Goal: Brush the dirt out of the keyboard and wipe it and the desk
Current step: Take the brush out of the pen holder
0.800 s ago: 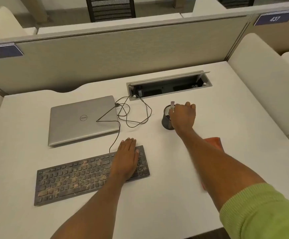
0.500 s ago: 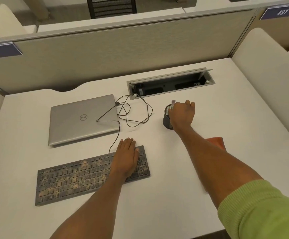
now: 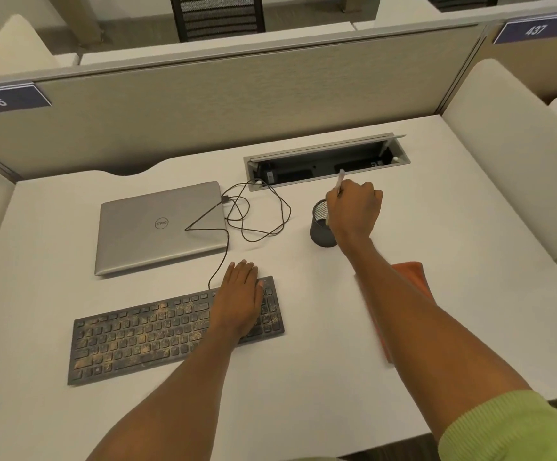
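The dirty keyboard (image 3: 177, 331), its black keys speckled with orange-brown grit, lay on the white worktop (image 3: 303, 377) a little toward the near left, its long edge running slightly uphill to the right. The left hand (image 3: 240, 294) rested flat on the keyboard's right end, fingers straight and close together, their tips reaching past the far edge. From the keyboard, a closed silver laptop (image 3: 160, 227) sat at twelve o'clock, and a thin dark cable (image 3: 254, 214) looped across the worktop at one o'clock. At two o'clock stood a dark mesh pen cup (image 3: 318, 232), and the right hand (image 3: 353, 207) hung just over its rim, fingers curled round the pale handle of the brush (image 3: 340, 181), whose top end stuck out above the knuckles; the bristles were hidden behind the hand. An orange cloth (image 3: 410, 272) lay at three o'clock of the keyboard, mostly covered by the right forearm. Beyond the cup, at twelve o'clock from it, a recessed socket box (image 3: 323, 151) stood open with its lid raised, and a beige partition (image 3: 237, 94) closed off the worktop's far edge.
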The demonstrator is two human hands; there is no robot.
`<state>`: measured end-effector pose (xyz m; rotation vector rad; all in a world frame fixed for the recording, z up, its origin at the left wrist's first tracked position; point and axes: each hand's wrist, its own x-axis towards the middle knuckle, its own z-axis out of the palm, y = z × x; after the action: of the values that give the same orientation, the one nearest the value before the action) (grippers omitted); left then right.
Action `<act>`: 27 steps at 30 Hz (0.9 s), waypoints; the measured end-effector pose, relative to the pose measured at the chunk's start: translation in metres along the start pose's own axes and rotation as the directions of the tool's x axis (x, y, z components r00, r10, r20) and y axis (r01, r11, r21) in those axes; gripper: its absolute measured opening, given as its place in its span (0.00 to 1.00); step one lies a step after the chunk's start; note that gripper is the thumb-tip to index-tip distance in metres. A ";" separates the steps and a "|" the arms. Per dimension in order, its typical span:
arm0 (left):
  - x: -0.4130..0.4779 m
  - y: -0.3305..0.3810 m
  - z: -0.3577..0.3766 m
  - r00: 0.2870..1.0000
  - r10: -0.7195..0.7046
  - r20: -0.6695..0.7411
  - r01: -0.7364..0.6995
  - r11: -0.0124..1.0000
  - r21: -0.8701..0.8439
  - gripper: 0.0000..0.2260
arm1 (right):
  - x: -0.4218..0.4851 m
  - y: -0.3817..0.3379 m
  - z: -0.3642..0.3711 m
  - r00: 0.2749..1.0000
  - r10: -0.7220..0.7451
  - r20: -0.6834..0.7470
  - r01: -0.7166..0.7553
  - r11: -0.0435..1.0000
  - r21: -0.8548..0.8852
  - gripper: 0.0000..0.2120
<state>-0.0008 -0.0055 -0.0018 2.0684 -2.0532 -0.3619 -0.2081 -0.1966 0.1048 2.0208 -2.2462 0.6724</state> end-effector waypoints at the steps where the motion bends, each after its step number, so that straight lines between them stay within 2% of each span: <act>1: -0.002 0.001 0.000 1.000 0.009 -0.013 -0.009 1.000 0.002 0.29 | -0.002 -0.002 -0.008 0.999 0.023 -0.046 -0.017 0.991 0.133 0.18; 2: -0.005 0.003 -0.001 0.999 0.019 -0.029 -0.019 1.000 0.003 0.28 | -0.006 -0.005 -0.017 0.996 0.051 -0.069 -0.027 0.951 0.309 0.18; 4: -0.012 0.007 -0.004 0.997 0.041 -0.066 -0.042 0.999 -0.005 0.27 | -0.017 -0.009 -0.032 0.997 0.065 -0.037 -0.026 0.761 0.648 0.14; 6: -0.018 0.010 -0.008 0.993 0.061 -0.096 -0.064 0.998 -0.021 0.26 | -0.029 -0.013 -0.042 1.000 0.016 0.017 -0.023 0.596 0.802 0.09; 8: -0.027 0.011 -0.012 0.990 0.074 -0.119 -0.079 0.996 -0.036 0.25 | -0.043 -0.017 -0.045 0.998 -0.047 0.040 -0.010 0.529 0.849 0.07; 12: -0.046 0.005 -0.022 0.983 0.074 -0.170 -0.083 0.995 -0.047 0.22 | -0.078 -0.027 -0.040 0.995 -0.090 0.047 0.006 0.515 0.857 0.11; 17: -0.078 -0.028 -0.038 0.977 0.016 -0.214 -0.026 0.999 -0.043 0.23 | -0.127 -0.046 -0.033 0.977 -0.086 0.194 -0.138 0.441 0.887 0.07; 21: -0.106 -0.071 -0.058 0.957 -0.064 -0.284 0.057 0.998 -0.033 0.22 | -0.169 -0.064 -0.028 0.934 -0.151 0.324 -0.227 0.449 0.864 0.03; 27: -0.150 -0.142 -0.089 0.917 -0.198 -0.346 0.188 0.980 -0.063 0.23 | -0.223 -0.097 -0.024 0.898 -0.230 0.374 -0.213 0.516 0.830 0.09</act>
<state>0.1615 0.1440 0.0430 2.1407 -1.6357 -0.0423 -0.0882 0.0154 0.0832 2.8409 -2.3421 1.8184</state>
